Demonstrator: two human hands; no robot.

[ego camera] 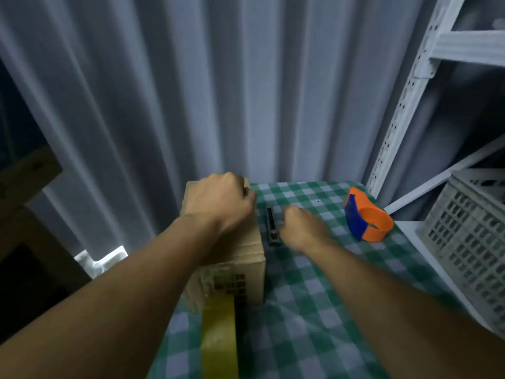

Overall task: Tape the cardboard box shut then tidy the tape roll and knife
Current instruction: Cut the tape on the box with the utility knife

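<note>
Cardboard fills the middle of our view: the cardboard box [246, 258] stands on the green-and-white checked surface [314, 310], near its left edge, with a printed label on the side facing us. A strip of yellowish tape [218, 337] hangs from that side and runs down toward the bottom of the frame.

Our left hand [218, 201] rests on top of the box at its far end, fingers curled in toward the palm; whether it pinches tape or simply presses on the lid we cannot tell. Our right hand [303, 228] lies low on the surface just right of the box, fingers bent and reaching toward the knife [272, 227], a dark slim utility knife lying lengthwise between the box and that hand. The fingertips are at the knife's side, but the blur keeps us from saying whether they touch or grip it.

Farther right, well apart from both hands, the tape roll [367, 214] sits in its orange and blue dispenser on the checked cloth. Beyond the surface's right edge we see a pale slotted crate [470, 236] and a white perforated metal shelf frame [404, 105]. A grey-white curtain [191, 91] hangs behind everything.
</note>
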